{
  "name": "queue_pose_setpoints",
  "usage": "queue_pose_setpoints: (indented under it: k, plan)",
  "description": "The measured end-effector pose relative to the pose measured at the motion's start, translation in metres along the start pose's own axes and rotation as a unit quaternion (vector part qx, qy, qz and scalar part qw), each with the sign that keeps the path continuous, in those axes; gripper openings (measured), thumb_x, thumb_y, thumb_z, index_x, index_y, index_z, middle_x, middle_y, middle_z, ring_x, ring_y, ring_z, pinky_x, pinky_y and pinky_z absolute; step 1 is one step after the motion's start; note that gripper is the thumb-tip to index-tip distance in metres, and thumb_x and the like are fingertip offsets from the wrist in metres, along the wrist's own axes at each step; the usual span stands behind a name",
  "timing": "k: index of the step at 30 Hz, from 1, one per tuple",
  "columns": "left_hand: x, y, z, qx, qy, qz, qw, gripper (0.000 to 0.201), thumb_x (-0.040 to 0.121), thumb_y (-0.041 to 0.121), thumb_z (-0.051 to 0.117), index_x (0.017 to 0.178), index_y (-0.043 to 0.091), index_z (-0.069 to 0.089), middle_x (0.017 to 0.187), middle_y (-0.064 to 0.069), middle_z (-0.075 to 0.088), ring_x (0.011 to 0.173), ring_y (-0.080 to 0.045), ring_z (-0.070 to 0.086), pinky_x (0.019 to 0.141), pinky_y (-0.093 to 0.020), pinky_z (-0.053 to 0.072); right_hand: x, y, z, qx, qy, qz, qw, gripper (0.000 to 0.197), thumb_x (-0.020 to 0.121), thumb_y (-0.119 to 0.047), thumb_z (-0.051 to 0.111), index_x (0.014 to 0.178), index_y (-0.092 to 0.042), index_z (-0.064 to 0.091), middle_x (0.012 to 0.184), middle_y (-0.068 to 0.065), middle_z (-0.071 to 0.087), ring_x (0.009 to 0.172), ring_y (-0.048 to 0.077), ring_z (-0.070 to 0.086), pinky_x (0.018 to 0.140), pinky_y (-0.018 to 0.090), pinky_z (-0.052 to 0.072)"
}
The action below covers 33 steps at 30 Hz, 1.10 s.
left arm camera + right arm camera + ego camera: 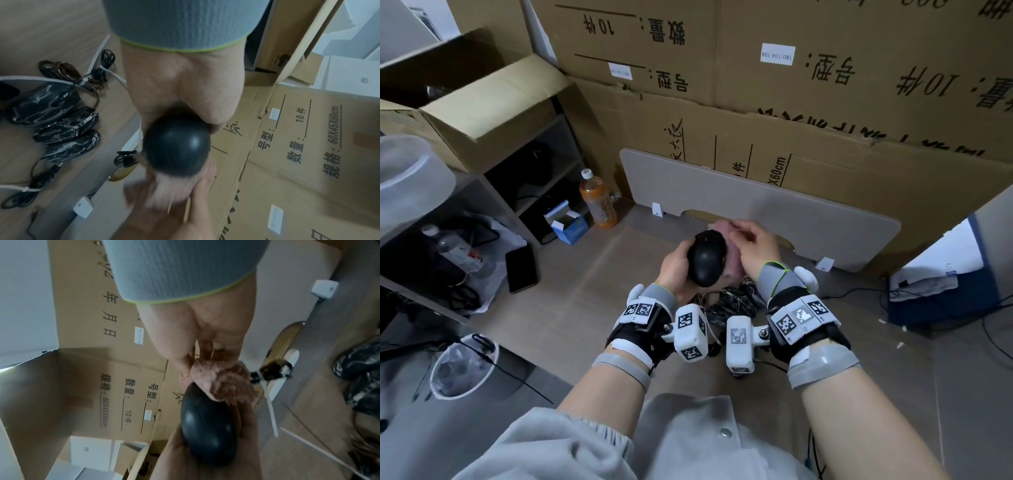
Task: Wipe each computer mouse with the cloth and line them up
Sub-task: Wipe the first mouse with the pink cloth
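Gripping a black computer mouse (705,258) above the floor, the left hand (675,270) has its fingers curled round the mouse's underside and its thumb along the near edge, so the rounded glossy back faces up toward the head camera. The right hand (755,245) sits just beside it on the far side, its fingers pinching a bunched pink cloth (726,253) that touches the mouse's far right flank; in the right wrist view the fuzzy cloth (224,382) is pressed against the upper end of the mouse (209,426), and the fingertips (207,350) are buried in its folds. From the left wrist the mouse (176,144) fills the palm, with the cloth and the other hand blurred beyond it. Below the hands, on the wood-patterned floor (571,294), lie three more mice wrapped in clear plastic (61,120), side by side and touching, their cables bundled with white ties (98,71); one of these bundles (736,301) shows between the wrists in the head view. A grey board (808,212) leans against stacked cardboard boxes (859,102) printed with Chinese characters. To the left stand an orange drink bottle (597,202), a small blue and white carton (568,222), a dark phone (521,269) lying flat, and a lined wastebasket (464,366).
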State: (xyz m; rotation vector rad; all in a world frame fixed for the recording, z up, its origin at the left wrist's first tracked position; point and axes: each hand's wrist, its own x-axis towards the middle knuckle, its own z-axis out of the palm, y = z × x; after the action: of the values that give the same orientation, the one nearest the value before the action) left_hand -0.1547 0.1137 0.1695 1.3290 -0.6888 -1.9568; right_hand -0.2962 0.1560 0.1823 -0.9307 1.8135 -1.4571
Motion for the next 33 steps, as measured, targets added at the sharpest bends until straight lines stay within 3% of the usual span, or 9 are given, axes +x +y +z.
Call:
queue_pose_setpoints:
  k: [3,7,10,15,20,25,27,30,33]
  plan:
    - [0.002,0.001,0.006,0.004,0.004,0.015,1.000,0.035,0.103,0.035,0.054,0.118,0.005,0.064,0.099,-0.016,0.071,0.082,-0.029,0.069,0.067,-0.035,0.055,-0.004,-0.002,0.007,0.016,-0.033,-0.007,0.999,0.007,0.093,-0.023,0.068,0.094,-0.029,0.072,0.084,-0.015,0.070,0.074,-0.005,0.064,0.080,0.017,0.051]
    - [0.004,0.004,0.011,-0.008,0.002,0.043,0.999,0.043,0.106,0.042,0.050,0.124,0.004,0.063,0.100,-0.013,0.073,0.071,-0.019,0.075,0.053,-0.028,0.057,0.002,-0.002,0.006,0.027,-0.057,0.049,0.997,0.008,0.088,-0.023,0.075,0.085,-0.029,0.071,0.094,0.001,0.071,0.090,0.023,0.067,0.085,0.049,0.059]
    - [0.003,0.013,0.016,-0.032,0.003,0.050,0.998,0.048,0.105,0.045,0.052,0.123,0.002,0.062,0.105,-0.018,0.074,0.076,-0.024,0.074,0.052,-0.030,0.059,0.003,-0.002,0.005,-0.011,-0.087,0.057,0.995,0.006,0.089,-0.027,0.073,0.083,-0.025,0.072,0.100,0.006,0.071,0.095,0.026,0.067,0.081,0.032,0.057]
    - [0.008,0.025,0.023,0.005,0.007,0.044,0.999,0.052,0.099,0.049,0.061,0.117,0.002,0.067,0.100,-0.016,0.077,0.091,-0.029,0.074,0.087,-0.041,0.061,-0.003,0.002,0.013,-0.044,-0.123,0.068,0.989,0.019,0.097,-0.026,0.059,0.104,-0.017,0.075,0.106,0.007,0.075,0.102,0.025,0.068,0.093,0.034,0.051]
    - [0.007,0.014,0.028,0.061,0.016,0.050,0.997,0.044,0.105,0.045,0.050,0.112,0.004,0.063,0.101,-0.015,0.070,0.091,-0.029,0.068,0.082,-0.046,0.060,0.003,0.001,0.006,0.012,-0.027,-0.001,1.000,0.008,0.095,-0.024,0.066,0.099,-0.024,0.073,0.094,-0.008,0.071,0.089,0.011,0.064,0.074,0.006,0.044]
    - [0.000,0.012,0.031,-0.042,-0.141,-0.084,0.986,0.073,0.098,0.070,0.039,0.110,0.006,0.072,0.100,-0.018,0.077,0.085,-0.028,0.078,0.064,-0.038,0.062,0.001,0.003,0.006,0.028,-0.027,-0.030,0.999,0.009,0.090,-0.032,0.073,0.099,-0.032,0.075,0.094,-0.015,0.073,0.096,0.008,0.068,0.093,0.028,0.052]
    - [-0.003,0.013,0.028,-0.031,-0.174,-0.092,0.980,0.076,0.096,0.073,0.043,0.122,0.007,0.070,0.116,-0.019,0.074,0.098,-0.030,0.076,0.070,-0.041,0.063,0.000,0.003,0.004,0.036,-0.021,-0.027,0.999,0.009,0.088,-0.030,0.075,0.097,-0.033,0.075,0.094,-0.016,0.074,0.096,0.009,0.068,0.094,0.032,0.054]
    - [-0.003,0.009,0.024,-0.015,-0.146,-0.075,0.986,0.077,0.088,0.069,0.063,0.137,0.010,0.062,0.135,-0.021,0.065,0.114,-0.033,0.070,0.083,-0.050,0.059,0.001,0.004,0.001,0.048,-0.007,-0.051,0.998,0.009,0.090,-0.029,0.074,0.098,-0.029,0.077,0.097,-0.015,0.075,0.099,0.006,0.068,0.097,0.032,0.053]
    - [0.000,0.002,0.024,-0.006,-0.087,-0.028,0.996,0.073,0.082,0.058,0.074,0.131,0.006,0.064,0.124,-0.021,0.071,0.110,-0.034,0.071,0.089,-0.056,0.058,0.001,0.001,0.002,0.024,-0.017,-0.085,0.996,0.015,0.094,-0.022,0.067,0.101,-0.030,0.077,0.101,-0.020,0.074,0.101,-0.002,0.065,0.096,0.022,0.049]
